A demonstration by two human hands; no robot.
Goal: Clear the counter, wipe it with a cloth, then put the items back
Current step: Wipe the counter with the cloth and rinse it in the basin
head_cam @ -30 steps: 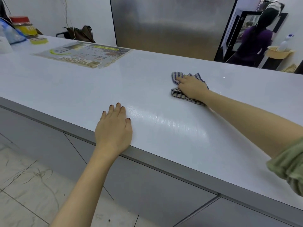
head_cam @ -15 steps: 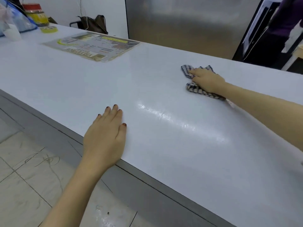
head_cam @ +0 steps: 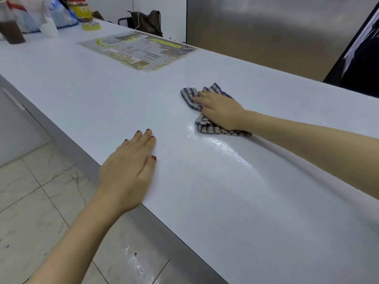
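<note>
A white counter runs from upper left to lower right. My right hand presses flat on a crumpled blue-and-white striped cloth near the counter's middle, fingers straight and pointing left. A wet, shiny streak lies just in front of the cloth. My left hand rests palm down on the counter at its near edge, fingers straight and holding nothing.
A laminated printed sheet lies flat toward the far left. Beyond it at the far left end stand a dark drink cup, a white cup, a blue plastic bag and a yellow-labelled jar. A steel panel stands behind the counter; tiled floor lies below.
My right hand has slid the cloth leftward across the counter, leaving a wet streak. The camera view has swung left. My left hand stays flat at the near edge.
</note>
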